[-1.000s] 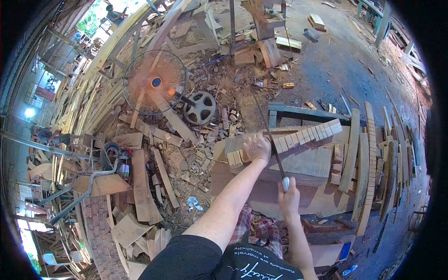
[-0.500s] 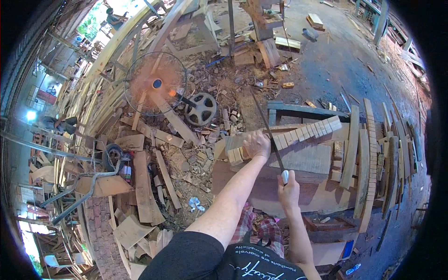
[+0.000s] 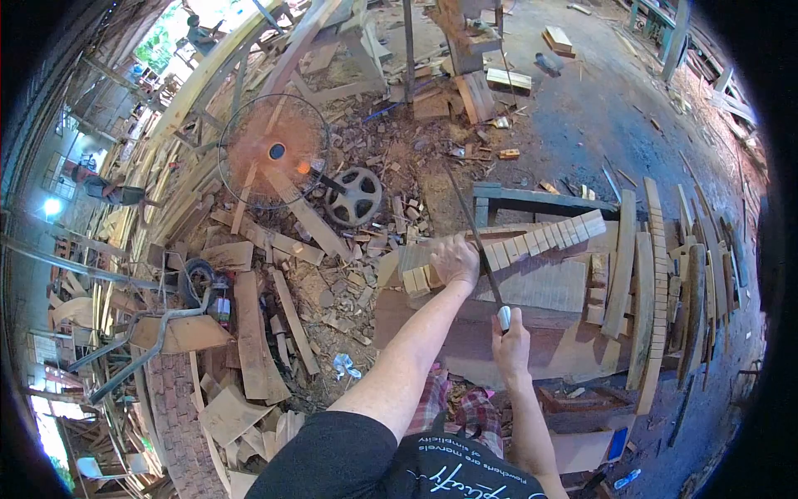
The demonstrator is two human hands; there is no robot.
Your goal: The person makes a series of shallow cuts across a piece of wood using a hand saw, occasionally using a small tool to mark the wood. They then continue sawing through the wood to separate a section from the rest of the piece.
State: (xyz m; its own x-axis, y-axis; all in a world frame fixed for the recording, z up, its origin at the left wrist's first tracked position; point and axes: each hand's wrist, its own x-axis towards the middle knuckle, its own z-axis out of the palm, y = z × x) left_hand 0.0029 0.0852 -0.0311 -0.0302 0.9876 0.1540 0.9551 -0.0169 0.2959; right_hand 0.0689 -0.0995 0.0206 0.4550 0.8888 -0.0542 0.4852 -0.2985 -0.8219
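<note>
A long wooden strip [image 3: 540,241] with many cross cuts lies slantwise over a board on the low bench [image 3: 499,333]. My left hand [image 3: 455,260] is closed over the strip's left part and presses on it. A long thin saw [image 3: 470,212] crosses the strip just right of that hand, its far end reaching past the bench. My right hand [image 3: 511,339] is wrapped round the saw's pale handle [image 3: 504,316], on the near side of the strip. The blade's cutting edge is too small to make out.
A round caged fan [image 3: 274,150] stands ahead on the left, by a spoked wheel [image 3: 353,196]. Wood scraps litter the floor. Long planks [image 3: 654,291] lean at the right. A wheelbarrow [image 3: 183,331] is at the left. Other people appear far off at the upper left.
The view has shifted slightly. Both hands and the saw stay in nearly the same place on the strip. A distant person at the left has changed position.
</note>
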